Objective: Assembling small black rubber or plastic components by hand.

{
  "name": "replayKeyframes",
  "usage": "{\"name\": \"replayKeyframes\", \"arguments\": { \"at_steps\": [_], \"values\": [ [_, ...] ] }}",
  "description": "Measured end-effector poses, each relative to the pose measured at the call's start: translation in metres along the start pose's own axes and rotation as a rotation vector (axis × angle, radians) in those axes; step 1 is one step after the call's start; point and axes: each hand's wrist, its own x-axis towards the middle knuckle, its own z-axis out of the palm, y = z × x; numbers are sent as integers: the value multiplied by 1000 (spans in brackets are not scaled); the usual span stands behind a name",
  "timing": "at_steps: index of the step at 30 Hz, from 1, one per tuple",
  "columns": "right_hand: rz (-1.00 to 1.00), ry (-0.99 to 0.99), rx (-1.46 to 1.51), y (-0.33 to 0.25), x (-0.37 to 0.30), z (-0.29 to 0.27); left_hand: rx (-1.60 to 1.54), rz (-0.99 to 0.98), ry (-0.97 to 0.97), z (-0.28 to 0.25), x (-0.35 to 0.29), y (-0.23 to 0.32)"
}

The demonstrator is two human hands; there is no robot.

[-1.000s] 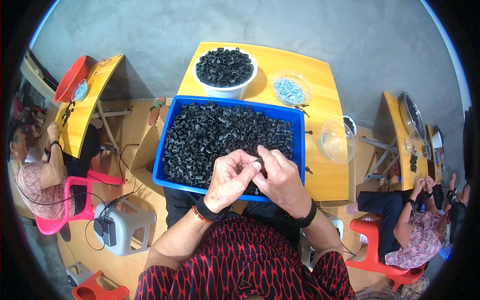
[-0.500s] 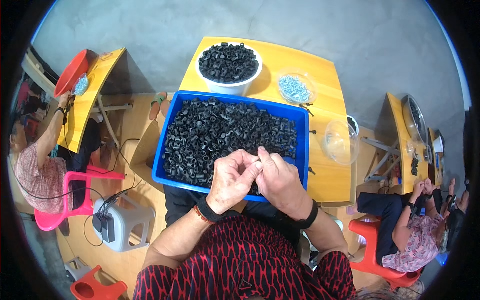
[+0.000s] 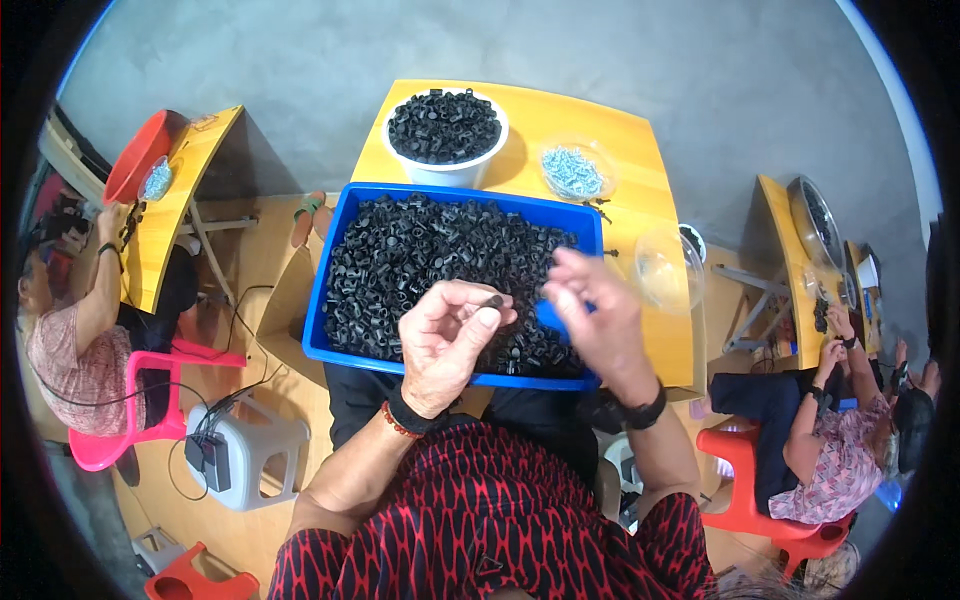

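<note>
My left hand (image 3: 445,335) is closed over the near part of the blue tray, pinching a small black plastic part (image 3: 492,301) between thumb and fingers. Apart from it, my right hand (image 3: 600,315) hovers above the tray's right side, blurred, thumb and fingers spread with nothing visible between them. Beneath both hands, the blue tray (image 3: 312,330) is heaped with small black plastic pieces (image 3: 400,260), many ring-shaped or tubular. It rests at the near edge of the yellow table (image 3: 625,165).
Behind the tray stand a white bucket (image 3: 440,174) of black pieces and a clear bowl of bluish screws (image 3: 572,172). A clear plastic bowl (image 3: 668,272) sits at the table's right edge. A few black pieces (image 3: 612,252) lie beside the tray. Co-workers sit at both sides.
My hands, together before, have come apart. The right has moved right and slightly up; the left keeps its pinch, and the black part now shows. The view has shifted slightly.
</note>
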Motion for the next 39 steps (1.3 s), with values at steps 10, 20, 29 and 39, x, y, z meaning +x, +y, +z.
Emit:
{"name": "replayKeyframes", "arguments": {
  "at_steps": [10,20,29,39],
  "values": [
    [-230,-764,-414,6,7,-48,181,297,210,-32,-1,49],
    [-272,-748,-631,38,6,-17,107,333,847,-165,-18,67],
    [293,-629,100,42,38,-22,-33,-41,1173,-280,-47,16],
    [-446,-779,-822,20,15,-36,-285,-285,1056,-386,-79,-53]
  ]
}}
